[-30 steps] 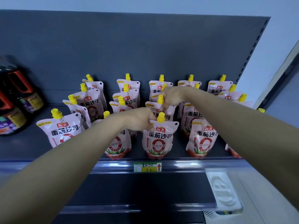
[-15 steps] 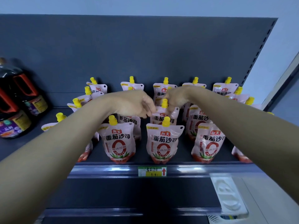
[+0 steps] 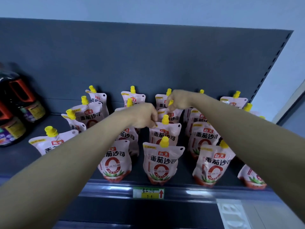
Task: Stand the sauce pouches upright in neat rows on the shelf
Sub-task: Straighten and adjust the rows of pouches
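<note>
Most pouches (image 3: 212, 164) upright; left-column pouches (image 3: 54, 144) lean. Your left hand (image 3: 145, 117) pinches middle pouch (image 3: 165, 134), right hand (image 3: 179, 100) pinches pouch behind (image 3: 172, 116).

1. The pouch (image 3: 165, 135) just under the left fingers (image 3: 153, 120): pale pink, black characters, a small red logo, yellow cap (image 3: 165, 119).
2. The front pouch (image 3: 160, 162), nearer than those fingers: same pink, plus a red ring, green leaves, red base.
3. The shelf (image 3: 24, 159) and back panel (image 3: 148, 63): dark grey.
4. The tag (image 3: 148, 193), well below the fingers: green and yellow, red arrow.
5. The bottles (image 3: 6, 83), far left of the fingers: dark, orange-red handles (image 3: 16, 90), yellow and purple labels (image 3: 35, 109).
</note>
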Motion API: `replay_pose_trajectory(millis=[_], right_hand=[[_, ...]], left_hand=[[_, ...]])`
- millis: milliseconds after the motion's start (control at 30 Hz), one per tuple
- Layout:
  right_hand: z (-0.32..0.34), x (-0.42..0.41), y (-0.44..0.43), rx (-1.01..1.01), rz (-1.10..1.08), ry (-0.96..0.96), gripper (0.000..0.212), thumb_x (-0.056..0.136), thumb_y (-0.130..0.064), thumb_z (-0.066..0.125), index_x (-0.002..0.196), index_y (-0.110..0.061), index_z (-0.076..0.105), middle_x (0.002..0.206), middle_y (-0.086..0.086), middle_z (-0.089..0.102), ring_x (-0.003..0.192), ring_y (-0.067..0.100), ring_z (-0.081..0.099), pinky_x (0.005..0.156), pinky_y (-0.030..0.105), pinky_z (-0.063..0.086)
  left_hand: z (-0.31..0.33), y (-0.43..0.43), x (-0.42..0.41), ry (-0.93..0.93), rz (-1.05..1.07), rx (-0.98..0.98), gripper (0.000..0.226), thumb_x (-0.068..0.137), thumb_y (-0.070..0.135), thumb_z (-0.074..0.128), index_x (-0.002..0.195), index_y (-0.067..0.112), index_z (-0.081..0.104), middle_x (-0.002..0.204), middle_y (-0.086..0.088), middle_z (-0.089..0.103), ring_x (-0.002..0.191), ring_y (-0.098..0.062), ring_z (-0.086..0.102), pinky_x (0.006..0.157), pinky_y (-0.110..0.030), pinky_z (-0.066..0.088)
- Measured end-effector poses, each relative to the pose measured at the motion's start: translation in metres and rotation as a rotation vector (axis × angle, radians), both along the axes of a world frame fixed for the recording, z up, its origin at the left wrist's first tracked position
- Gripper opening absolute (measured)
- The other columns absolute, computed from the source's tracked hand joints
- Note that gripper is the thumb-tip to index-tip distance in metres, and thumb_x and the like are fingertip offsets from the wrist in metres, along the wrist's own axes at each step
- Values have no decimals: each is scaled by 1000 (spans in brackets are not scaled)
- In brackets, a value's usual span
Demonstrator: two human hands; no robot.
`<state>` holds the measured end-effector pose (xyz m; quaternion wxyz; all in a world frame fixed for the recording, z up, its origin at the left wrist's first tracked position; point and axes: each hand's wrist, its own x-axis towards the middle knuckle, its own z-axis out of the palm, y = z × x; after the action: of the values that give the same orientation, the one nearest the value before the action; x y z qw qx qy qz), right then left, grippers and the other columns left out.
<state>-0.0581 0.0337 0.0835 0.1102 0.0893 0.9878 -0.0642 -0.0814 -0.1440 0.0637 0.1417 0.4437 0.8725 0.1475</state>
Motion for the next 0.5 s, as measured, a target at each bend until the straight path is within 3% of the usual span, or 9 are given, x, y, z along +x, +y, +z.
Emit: replay_pose_trajectory(millis=[67,133,200,300,367,500], right_hand=[[-3,-11,5,-19,0,0,38,87,-27,65,115,-1,65,118,19,63,107,34,59,91,37,49],[-3,-21,10,-56,-3,-13,35,88,-29,65,100,4,64,99,18,63,88,29,57,74,32,45],[-4,-28,14,-82,-20,-18,34,88,-34,64,80,-2,56,80,11,52,76,24,48,64,29,37],[-8,-37,18,-138,-55,-34,35,89,-40,61,73,-10,52,66,2,48,63,22,46,56,26,37],[-8,-42,19,-189,-68,-59,34,89,-41,61,78,-10,53,65,5,47,58,21,44,55,24,38],[-8,-49,18,-268,-74,-128,34,88,-42,62,72,-13,54,72,9,54,62,22,53,71,33,53]], left_hand=[[-2,2,-5,-2,8,-9,12,83,13,66,93,10,70,84,0,64,81,-16,56,73,-24,43],[-4,3,-8,12,16,-16,13,83,12,64,94,11,71,83,2,63,83,-15,56,74,-22,41],[-6,4,-10,16,17,-20,14,83,11,64,95,10,71,82,4,61,81,-13,55,72,-20,38],[-8,3,-13,-1,16,-4,14,84,10,64,95,9,71,78,5,60,78,-11,53,63,-19,36],[-9,2,-15,-18,23,7,14,84,9,63,95,8,71,78,5,61,78,-11,54,59,-15,35],[-11,2,-18,-38,46,23,13,82,7,64,92,8,72,78,-1,66,73,-12,55,55,-12,36]])
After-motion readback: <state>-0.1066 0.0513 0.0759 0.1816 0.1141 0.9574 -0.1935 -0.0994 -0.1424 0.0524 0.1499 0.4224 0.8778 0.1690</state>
